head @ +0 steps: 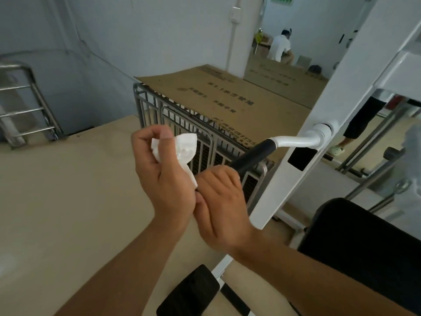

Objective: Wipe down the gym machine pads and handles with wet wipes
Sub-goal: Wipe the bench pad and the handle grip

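The white machine frame slants up on my right, above a black pad. Beyond, cardboard lies over a metal cage; its contents are hidden. My right hand curls around the black handle. My left hand pinches the crumpled wet wipe beside it.

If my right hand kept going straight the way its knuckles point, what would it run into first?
Most likely the black grip of the white handle bar. The right hand sits just below its near end, pointing up along it, though depth is unclear; they may already touch.
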`<state>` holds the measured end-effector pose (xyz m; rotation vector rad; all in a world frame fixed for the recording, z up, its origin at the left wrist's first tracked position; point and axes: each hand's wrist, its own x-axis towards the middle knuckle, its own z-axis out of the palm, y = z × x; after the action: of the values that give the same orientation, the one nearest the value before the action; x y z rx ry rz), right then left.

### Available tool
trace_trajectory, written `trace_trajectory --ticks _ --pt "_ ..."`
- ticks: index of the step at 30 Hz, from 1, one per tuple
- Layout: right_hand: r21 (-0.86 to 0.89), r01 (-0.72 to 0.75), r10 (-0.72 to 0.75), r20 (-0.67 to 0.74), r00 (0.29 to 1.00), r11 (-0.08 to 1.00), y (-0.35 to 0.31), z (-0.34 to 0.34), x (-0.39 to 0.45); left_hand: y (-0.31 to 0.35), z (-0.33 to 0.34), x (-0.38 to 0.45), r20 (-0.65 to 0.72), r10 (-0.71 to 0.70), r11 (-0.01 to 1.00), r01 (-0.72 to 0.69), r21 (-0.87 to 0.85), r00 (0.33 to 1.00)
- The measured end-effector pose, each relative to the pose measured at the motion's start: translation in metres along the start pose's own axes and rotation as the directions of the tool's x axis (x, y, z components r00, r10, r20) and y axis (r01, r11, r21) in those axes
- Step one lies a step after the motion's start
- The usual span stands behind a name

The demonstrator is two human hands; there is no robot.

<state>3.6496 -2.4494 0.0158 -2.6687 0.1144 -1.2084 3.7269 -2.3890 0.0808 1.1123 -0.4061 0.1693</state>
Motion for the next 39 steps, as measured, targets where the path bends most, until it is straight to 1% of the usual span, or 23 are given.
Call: trace_trajectory --ticks 1,2,4,6,8,9,10,12,13,14,16,18,20,22,23,24,26,28,30,32,34,37,39 --pt "-0.023 0.041 -0.041 -0.006 0.999 0.999 0.009 -0.003 0.003 0.000 0.000 0.000 -0.004 0.003 1.000 -0.003 0.006 1.000" --pt "-0.038 0.031 -0.031 -0.022 0.999 0.999 0.026 -0.009 0.005 0.000 0.000 0.000 -0.002 0.004 1.000 -0.004 0.014 1.000" --pt "-0.031 -0.123 0.121 -0.052 0.991 0.992 0.066 -0.024 0.010 0.001 0.001 0.000 0.019 0.009 0.999 -0.010 0.032 1.000" --pt "-0.017 -0.279 0.276 -0.094 0.956 0.960 0.095 -0.036 0.014 0.002 0.002 0.000 0.041 0.006 0.999 -0.008 0.043 0.999" --pt "0.048 -0.345 0.348 -0.185 0.919 0.937 0.093 -0.033 0.014 0.002 0.002 -0.001 0.049 0.005 0.999 -0.007 0.049 0.999" --pt "0.113 -0.351 0.367 -0.214 0.905 0.930 0.079 -0.029 0.015 0.002 0.002 -0.001 0.051 0.003 0.999 -0.006 0.053 0.999" --pt "0.180 -0.325 0.359 -0.214 0.908 0.928 0.060 -0.021 0.014 0.002 0.002 -0.001 0.048 0.001 0.999 -0.004 0.054 0.999" --pt "0.277 -0.214 0.271 -0.184 0.945 0.937 0.019 -0.004 0.004 0.002 0.002 0.000 0.042 -0.003 0.999 0.001 0.052 0.999" --pt "0.288 -0.160 0.218 -0.184 0.958 0.944 0.008 0.002 0.000 0.002 0.003 0.000 0.041 -0.002 0.999 0.000 0.053 0.999" --pt "0.267 -0.126 0.180 -0.189 0.965 0.955 0.008 0.004 -0.002 0.002 0.003 0.000 0.044 0.001 0.998 -0.004 0.056 0.999" --pt "0.141 -0.143 0.168 -0.184 0.969 0.980 0.035 -0.004 0.001 0.002 0.003 -0.001 0.072 -0.008 0.998 0.003 0.064 0.997" --pt "0.039 -0.242 0.245 -0.202 0.948 0.969 0.072 -0.018 0.006 0.002 0.002 -0.001 0.106 -0.027 0.997 0.019 0.079 0.994" --pt "0.028 -0.362 0.358 -0.243 0.902 0.932 0.100 -0.030 0.012 0.003 0.002 0.000 0.128 -0.043 0.996 0.032 0.088 0.991" --pt "0.052 -0.424 0.419 -0.294 0.859 0.904 0.099 -0.029 0.015 0.003 0.002 0.001 0.140 -0.061 0.995 0.049 0.086 0.988" --pt "0.071 -0.421 0.422 -0.301 0.855 0.904 0.088 -0.024 0.015 0.002 0.002 0.001 0.144 -0.070 0.995 0.058 0.086 0.987" --pt "0.095 -0.379 0.390 -0.288 0.875 0.920 0.070 -0.015 0.013 0.001 0.002 0.002 0.145 -0.074 0.994 0.062 0.088 0.987" --pt "0.139 -0.228 0.256 -0.237 0.937 0.964 0.025 0.007 0.003 0.000 0.002 0.003 0.138 -0.082 0.994 0.072 0.079 0.987" --pt "0.171 -0.139 0.178 -0.237 0.955 0.975 -0.007 0.022 -0.004 0.000 0.001 0.002 0.132 -0.083 0.995 0.075 0.068 0.988" --pt "0.185 -0.105 0.151 -0.252 0.956 0.977 -0.011 0.023 -0.003 0.000 0.002 0.002 0.140 -0.085 0.995 0.078 0.058 0.986" --pt "0.191 -0.089 0.134 -0.238 0.962 0.978 0.001 0.015 -0.002 -0.001 0.003 0.003 0.146 -0.106 0.994 0.100 0.052 0.984" --pt "0.165 -0.165 0.199 -0.212 0.957 0.972 0.025 0.002 0.000 -0.001 0.003 0.004 0.146 -0.122 0.992 0.117 0.041 0.982" --pt "0.143 -0.402 0.426 -0.226 0.876 0.904 0.064 -0.015 0.008 0.001 0.003 0.002 0.136 -0.112 0.993 0.105 0.059 0.984" --pt "0.186 -0.444 0.480 -0.266 0.836 0.876 0.069 -0.016 0.011 0.002 0.002 0.000 0.130 -0.107 0.993 0.101 0.056 0.986"
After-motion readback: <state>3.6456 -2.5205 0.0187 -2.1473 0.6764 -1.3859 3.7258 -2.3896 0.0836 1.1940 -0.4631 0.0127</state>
